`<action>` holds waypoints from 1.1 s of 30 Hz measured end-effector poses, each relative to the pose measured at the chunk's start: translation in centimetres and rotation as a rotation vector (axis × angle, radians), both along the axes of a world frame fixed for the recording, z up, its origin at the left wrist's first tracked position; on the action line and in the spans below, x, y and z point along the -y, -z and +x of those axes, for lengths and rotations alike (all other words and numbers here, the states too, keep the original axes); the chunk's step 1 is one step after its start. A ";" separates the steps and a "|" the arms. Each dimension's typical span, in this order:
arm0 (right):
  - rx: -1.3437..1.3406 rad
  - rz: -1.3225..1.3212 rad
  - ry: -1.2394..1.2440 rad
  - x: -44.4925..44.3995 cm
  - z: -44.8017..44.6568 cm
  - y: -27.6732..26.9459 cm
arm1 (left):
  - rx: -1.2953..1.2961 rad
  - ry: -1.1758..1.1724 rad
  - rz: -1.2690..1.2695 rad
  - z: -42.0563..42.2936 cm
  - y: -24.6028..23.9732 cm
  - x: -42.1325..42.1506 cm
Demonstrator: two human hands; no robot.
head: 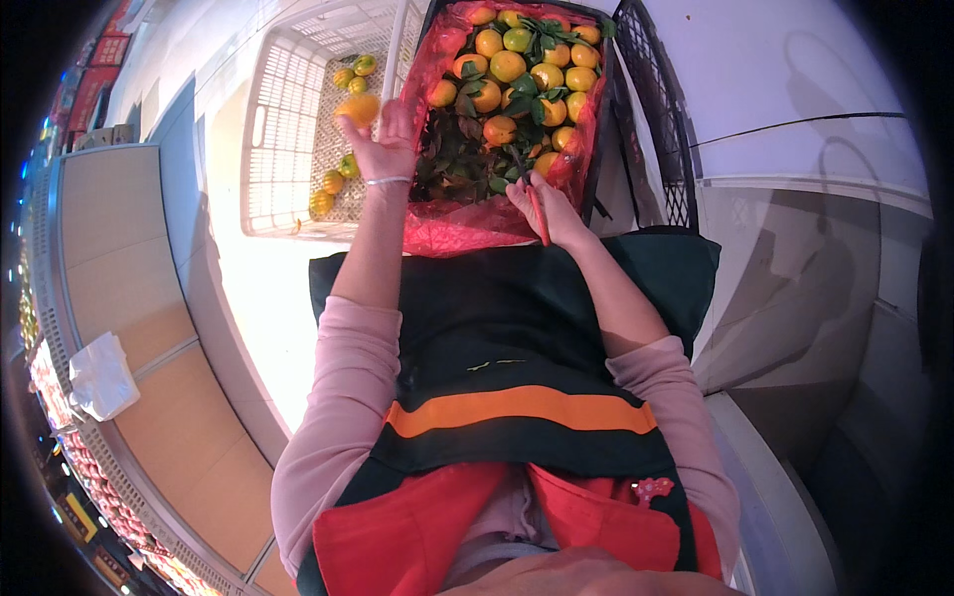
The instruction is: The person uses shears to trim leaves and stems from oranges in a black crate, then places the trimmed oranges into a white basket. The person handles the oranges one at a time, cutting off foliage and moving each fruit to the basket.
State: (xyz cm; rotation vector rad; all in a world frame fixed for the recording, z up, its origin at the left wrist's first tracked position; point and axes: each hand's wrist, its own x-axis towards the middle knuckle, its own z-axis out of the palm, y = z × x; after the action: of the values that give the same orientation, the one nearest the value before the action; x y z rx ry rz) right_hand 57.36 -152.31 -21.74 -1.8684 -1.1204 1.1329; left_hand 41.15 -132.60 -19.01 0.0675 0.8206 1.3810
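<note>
My left hand (385, 141), with a bracelet at the wrist, is spread palm up over the right side of a white plastic crate (261, 179). A blurred orange citrus fruit (358, 110) is just beyond its fingertips, apparently out of its grip. Several green-orange fruits (332, 181) lie on the crate's floor. My right hand (548, 205) holds red-handled scissors (536, 212), blades pointing away from me, over a black crate lined with red plastic film (477, 227). Orange citrus fruits (507, 67) with green leaves fill the far part of that crate; dark leaves (451, 160) cover its near left part.
A black lattice crate side (663, 112) stands upright right of the lined crate. On the left runs a display shelf edge with tan panels (119, 194) and a white plastic bag (104, 376) on it. A pale wall or panel is at the right.
</note>
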 end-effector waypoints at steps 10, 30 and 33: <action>-0.042 0.031 0.192 -0.3 0.6 0.2 | -1.662 0.995 0.364 9.5 13.0 1.7; 0.133 0.201 -0.016 -0.5 0.1 0.0 | -0.354 1.195 0.294 0.7 1.5 4.7; 0.290 0.285 -0.041 -0.3 0.0 -0.4 | -0.574 1.300 0.279 0.1 0.7 5.8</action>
State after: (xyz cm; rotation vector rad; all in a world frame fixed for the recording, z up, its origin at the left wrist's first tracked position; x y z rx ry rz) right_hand 57.33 -152.02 -21.34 -1.8245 -1.4059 0.6917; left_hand 41.28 -138.45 -19.73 1.0607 0.7771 0.1931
